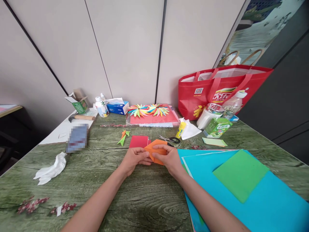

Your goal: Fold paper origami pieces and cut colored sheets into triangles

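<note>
A partly folded sheet of orange paper [157, 144] is held above the table between both my hands. My left hand [135, 159] pinches its left corner between thumb and fingers. On the right side, my right hand [168, 157] grips the paper with the thumb in front and the fingers along its top. Just behind the orange paper lies red paper [138, 141], partly covered by it. Small folded green and orange paper pieces [123, 138] rest to the left. Scissors with black handles [174, 140] lie behind my right hand.
Large blue sheets [205, 180] with a green square [241, 175] on top lie at right. Behind are a yellow glue stick [181, 130], paper stars [158, 110], a red bag [195, 100] and a tissue box [117, 107]. A hammer [82, 118] and crumpled tissue [51, 169] are left.
</note>
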The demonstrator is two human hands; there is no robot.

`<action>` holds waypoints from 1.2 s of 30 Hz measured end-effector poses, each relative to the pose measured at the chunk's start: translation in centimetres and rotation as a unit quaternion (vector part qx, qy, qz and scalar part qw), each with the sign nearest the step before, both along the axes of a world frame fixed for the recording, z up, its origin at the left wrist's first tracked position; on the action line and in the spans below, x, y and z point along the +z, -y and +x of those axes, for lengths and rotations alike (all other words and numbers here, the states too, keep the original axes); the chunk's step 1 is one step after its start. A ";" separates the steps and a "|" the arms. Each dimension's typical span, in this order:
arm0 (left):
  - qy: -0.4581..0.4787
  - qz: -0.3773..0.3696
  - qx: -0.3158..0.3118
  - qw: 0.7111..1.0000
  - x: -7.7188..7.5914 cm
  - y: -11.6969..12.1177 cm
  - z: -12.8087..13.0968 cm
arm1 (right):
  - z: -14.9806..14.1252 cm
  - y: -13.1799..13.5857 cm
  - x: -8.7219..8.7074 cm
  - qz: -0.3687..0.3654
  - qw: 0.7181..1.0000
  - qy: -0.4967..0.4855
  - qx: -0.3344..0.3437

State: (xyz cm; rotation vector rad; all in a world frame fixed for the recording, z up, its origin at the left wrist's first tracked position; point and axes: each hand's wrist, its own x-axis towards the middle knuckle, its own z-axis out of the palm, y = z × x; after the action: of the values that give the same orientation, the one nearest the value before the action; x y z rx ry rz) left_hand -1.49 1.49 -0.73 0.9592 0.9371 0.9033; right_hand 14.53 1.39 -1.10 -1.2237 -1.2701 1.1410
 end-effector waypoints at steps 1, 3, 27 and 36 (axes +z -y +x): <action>-0.011 0.000 -0.004 1.000 -0.1 0.1 0.1 | 0.0 -0.1 0.0 -0.009 1.000 -0.008 -0.005; -0.029 0.005 -0.002 1.000 -0.2 0.3 0.5 | -0.1 -0.2 -0.2 -0.023 0.999 -0.023 -0.014; -0.035 0.002 -0.043 0.998 -0.3 0.6 1.0 | -0.4 -0.3 -0.7 -0.082 0.977 -0.195 -0.015; -0.060 -0.005 -0.019 0.998 0.1 1.0 1.4 | -0.6 0.0 -0.1 -0.090 0.979 -0.182 -0.027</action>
State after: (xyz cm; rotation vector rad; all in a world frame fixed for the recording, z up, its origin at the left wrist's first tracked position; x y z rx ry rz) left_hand -0.13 0.50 -0.64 1.0290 1.0201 0.8154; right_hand 13.95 1.40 -1.25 -1.1065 -0.8691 1.3898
